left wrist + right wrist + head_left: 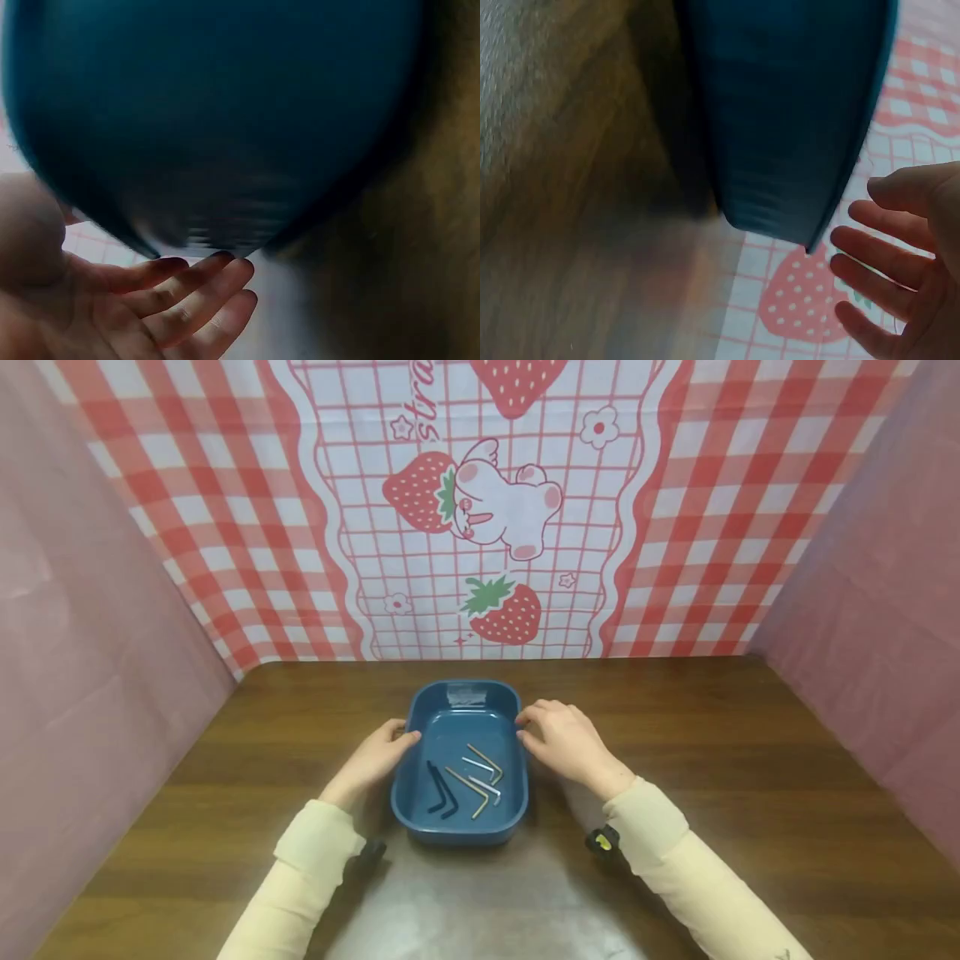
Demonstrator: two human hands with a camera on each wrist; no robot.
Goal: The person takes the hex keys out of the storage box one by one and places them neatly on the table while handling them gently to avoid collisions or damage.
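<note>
A deep blue tray [465, 835] stands on the table with several L-shaped hex keys lying in it. Two are black [448, 799], two brass-coloured [480, 806] and two silver [487, 789]. My left hand [372, 760] holds the tray's left side: the thumb laps over the rim, and the fingers [214, 296] lie along the outer wall. On the opposite side is my right hand [567, 741], its thumb and fingertips close by the rim. Seen from the right wrist, those fingers [885, 255] are spread and loosely bent, with a gap between them and the tray wall [780, 135].
Brown wood-grain table [750, 793] surrounds the tray. Behind it hangs a red-and-white checked cloth [720, 518] with strawberry prints, and pink curtains [97, 568] close off both sides. A dark wrist device [602, 841] shows under the right sleeve.
</note>
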